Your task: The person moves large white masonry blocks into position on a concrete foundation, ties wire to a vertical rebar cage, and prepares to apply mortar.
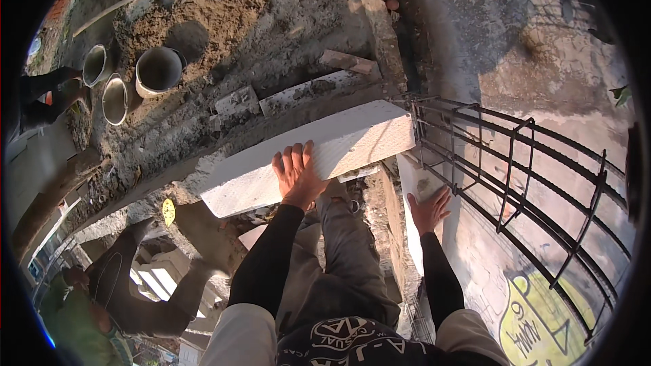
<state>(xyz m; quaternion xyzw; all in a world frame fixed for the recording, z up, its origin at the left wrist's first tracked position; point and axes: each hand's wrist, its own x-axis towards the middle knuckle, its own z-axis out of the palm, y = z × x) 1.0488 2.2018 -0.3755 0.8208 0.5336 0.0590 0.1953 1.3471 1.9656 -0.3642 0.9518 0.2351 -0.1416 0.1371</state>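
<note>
A long white building block [359, 132] lies slantwise across the masonry in front of me, its faces finely textured. My left hand [300, 173] is on its near side, with bent fingers laid over the upper face, holding it. To the right, my right hand [428, 210] is empty, fingers spread. It is beside a pale upright slab [412, 193], below the block's right end; I cannot tell whether it touches the slab. That end of the block meets the base of a rebar cage [515, 163].
Several dark steel bars extend right along a painted wall [542, 102]. Buckets [159, 71] stand on dirt at upper left. Broken block pieces [308, 91] lie beyond the white block. Another person [115, 285] is at lower left, near stacked pale blocks [166, 272].
</note>
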